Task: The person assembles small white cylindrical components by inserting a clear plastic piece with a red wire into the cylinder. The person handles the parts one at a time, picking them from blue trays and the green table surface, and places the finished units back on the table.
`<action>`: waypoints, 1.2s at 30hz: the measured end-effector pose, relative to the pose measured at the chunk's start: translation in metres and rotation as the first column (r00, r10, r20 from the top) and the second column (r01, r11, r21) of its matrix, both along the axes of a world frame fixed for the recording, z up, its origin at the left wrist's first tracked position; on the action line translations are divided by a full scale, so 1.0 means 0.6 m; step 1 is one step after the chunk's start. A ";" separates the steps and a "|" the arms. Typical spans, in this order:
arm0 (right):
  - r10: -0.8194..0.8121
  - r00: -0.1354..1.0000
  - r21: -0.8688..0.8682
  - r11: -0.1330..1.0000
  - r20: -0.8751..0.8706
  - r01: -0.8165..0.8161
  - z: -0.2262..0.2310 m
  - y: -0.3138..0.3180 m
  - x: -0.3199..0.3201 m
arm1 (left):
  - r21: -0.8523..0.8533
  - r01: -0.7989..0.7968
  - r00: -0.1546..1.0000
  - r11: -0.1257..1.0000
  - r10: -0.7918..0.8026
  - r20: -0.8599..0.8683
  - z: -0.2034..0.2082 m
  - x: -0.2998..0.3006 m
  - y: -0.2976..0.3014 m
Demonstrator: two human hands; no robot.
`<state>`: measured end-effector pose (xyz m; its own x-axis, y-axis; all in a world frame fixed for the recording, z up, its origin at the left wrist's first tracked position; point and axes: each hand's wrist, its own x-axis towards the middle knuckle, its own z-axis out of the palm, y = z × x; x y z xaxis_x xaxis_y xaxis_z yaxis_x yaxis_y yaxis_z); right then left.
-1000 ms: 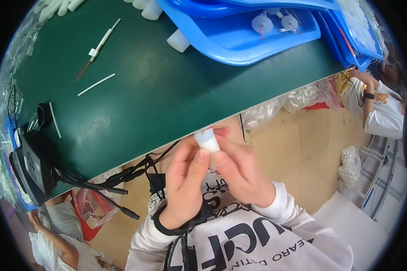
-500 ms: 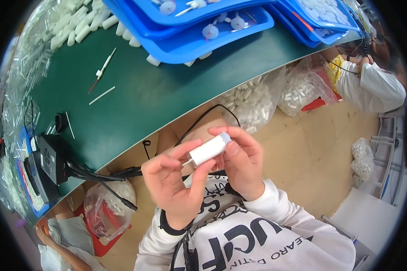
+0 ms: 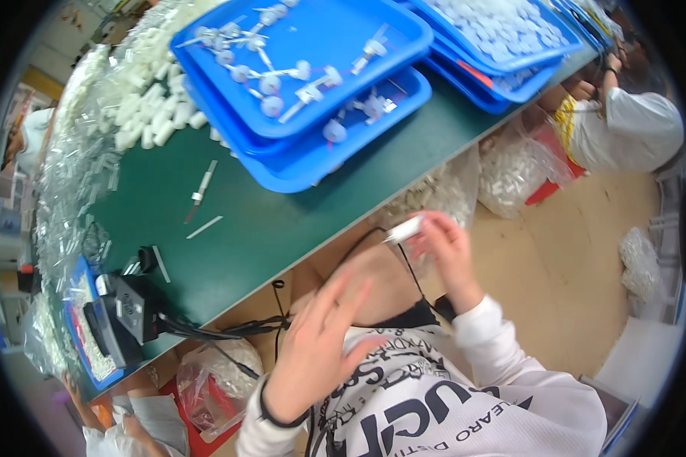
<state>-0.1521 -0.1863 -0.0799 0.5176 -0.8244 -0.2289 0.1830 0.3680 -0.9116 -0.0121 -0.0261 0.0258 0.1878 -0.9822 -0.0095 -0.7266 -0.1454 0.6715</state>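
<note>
A short white plastic cylinder with a thin stem at its left end is held in the fingers of my right hand, just off the near table edge. My left hand is held apart from it, lower and to the left, fingers spread and somewhat blurred, nothing in them. On the green table lie a thin white rod and a slim white stick with a red wire end.
Stacked blue trays hold white discs on stems. Another blue tray carries many white discs. White tubes are heaped at the far left. A black device with cables sits at the left edge. Bagged white pieces and co-workers are nearby.
My left hand has let go of the white cylinder and moved down, fingers spreading. My right hand has carried the cylinder right, toward the table edge. The view has shifted, showing more of the trays.
</note>
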 end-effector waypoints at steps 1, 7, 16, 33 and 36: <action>0.002 0.996 -0.096 0.995 -0.088 -0.010 -0.048 -0.044 -0.015 | 0.059 0.040 0.999 0.997 -0.038 -0.032 0.039 0.015 0.012; -0.135 0.566 -0.435 0.787 -0.814 -0.437 -0.258 -0.260 -0.030 | 0.154 -0.158 0.976 0.975 0.130 0.175 0.200 0.127 -0.003; -0.353 0.531 -0.547 0.795 -0.770 -0.264 -0.246 -0.195 0.006 | -0.067 -0.379 0.752 0.923 0.349 0.559 0.046 0.475 -0.160; -0.391 0.902 -0.667 0.723 -0.181 0.180 0.086 -0.095 -0.079 | -0.073 -0.870 0.270 0.488 0.594 0.758 -0.014 0.629 -0.086; -0.337 0.929 -0.866 0.498 -0.153 0.038 0.205 -0.134 -0.023 | -0.180 -0.855 0.196 0.487 0.623 0.757 0.018 0.555 -0.128</action>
<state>-0.1659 -0.2665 0.0429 0.3652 -0.7681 0.5259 -0.1521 -0.6066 -0.7803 0.3207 -0.1027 0.0368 0.8809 -0.3554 0.3125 -0.3409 -0.9346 -0.1018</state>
